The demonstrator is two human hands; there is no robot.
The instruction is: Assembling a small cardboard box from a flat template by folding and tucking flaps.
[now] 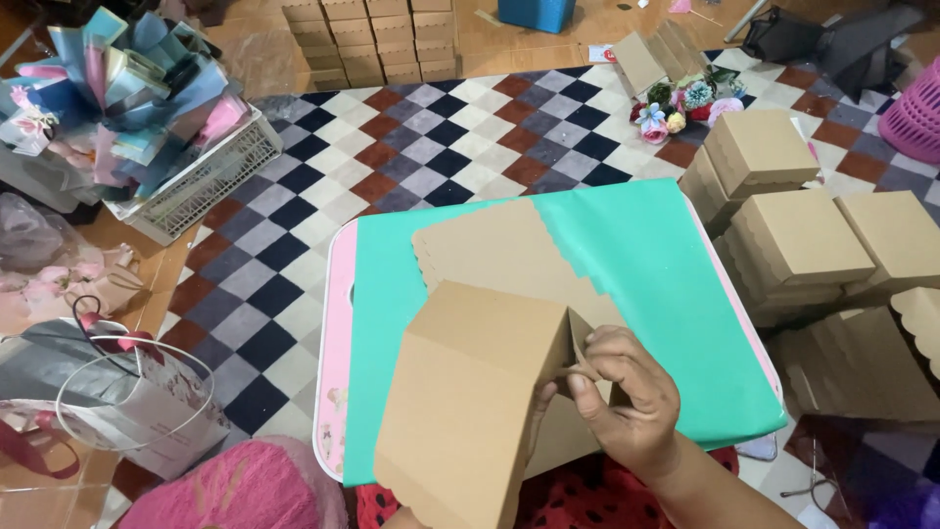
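Observation:
A brown cardboard box blank [470, 392] with scalloped edges is partly folded up over a green sheet [656, 264] on a small pink-rimmed table [336, 343]. My right hand [622, 397] pinches a side flap of the box at its right edge. Its flat part [499, 245] lies on the green sheet behind. My left hand is hidden under or behind the folded cardboard and does not show.
Finished brown boxes [798, 235] pile up at the right, more stacks [372, 39] stand at the back. A white basket [211, 176] of wrapped items is at the left, gift bags [147, 402] at near left, flowers [681, 103] behind. A checkered mat [431, 147] covers the floor.

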